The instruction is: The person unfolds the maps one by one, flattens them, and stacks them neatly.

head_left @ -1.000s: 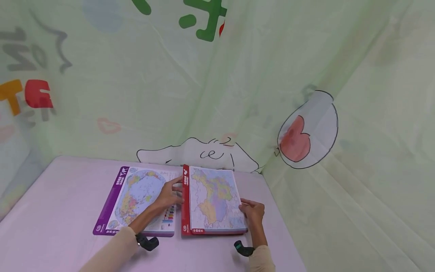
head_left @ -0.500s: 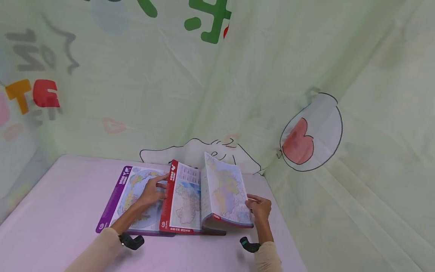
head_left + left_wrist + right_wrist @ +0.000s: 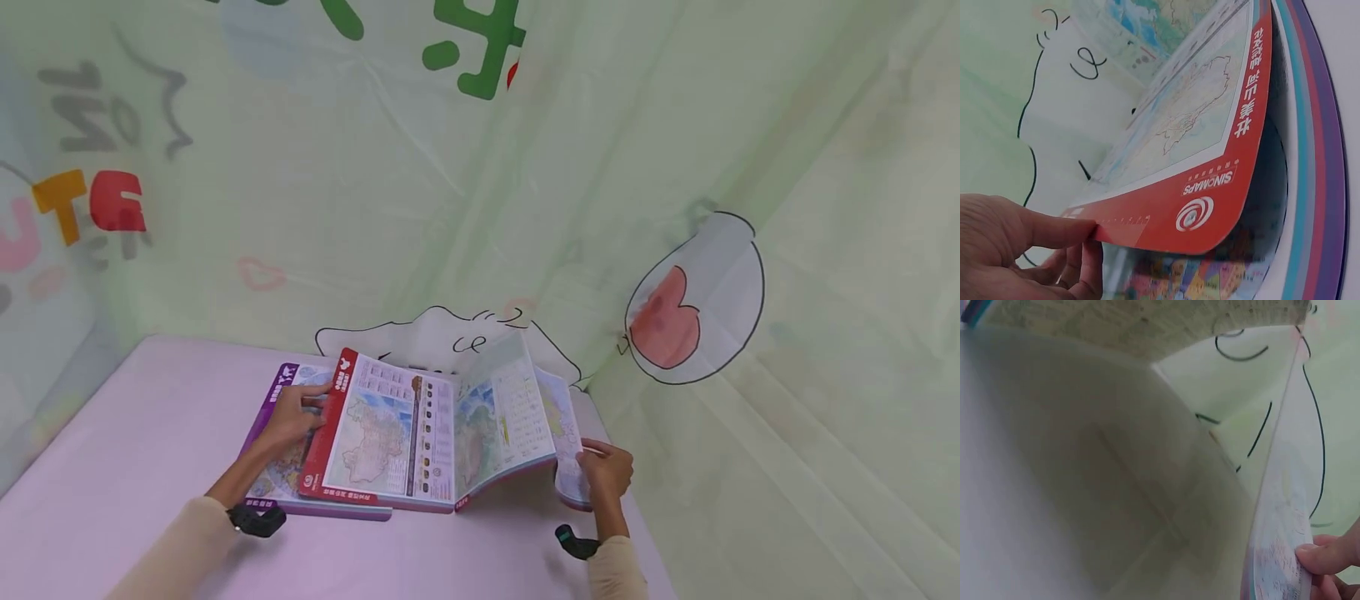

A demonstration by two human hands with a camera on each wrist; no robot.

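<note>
1. So the main thing here is a red-edged map (image 3: 375, 442), partly opened out, a bit right of the middle of the table (image 3: 450, 558). Its left part overlaps a purple-edged map (image 3: 352, 512).
2. Left hand (image 3: 292, 412) has the red left border in a pinch: the left wrist view shows the thumb on top and fingers tucked underneath. That border is lifted off the map below, with the colourful print peeking through the gap.
3. Right hand (image 3: 609, 468) is pinching the far-right panel (image 3: 567, 417) by its right edge, thumb on the printed face. The other fingers are partly out of frame in the right wrist view, so I can't swear to how they all sit.
4. Between the hands, the middle panel (image 3: 502, 425) slopes up to the right from a fold, with shadow under it. How it joins the far-right one is hard to make out.
5. Left part shows a map outline plus a column of little pictures along its right side.
6. Both wrists wear black gadgets, left one (image 3: 257, 520) and right one (image 3: 576, 545), just past pale sleeves.
7. Far side is a pale green backdrop (image 3: 300, 192) with cartoon doodles and coloured letters.
</note>
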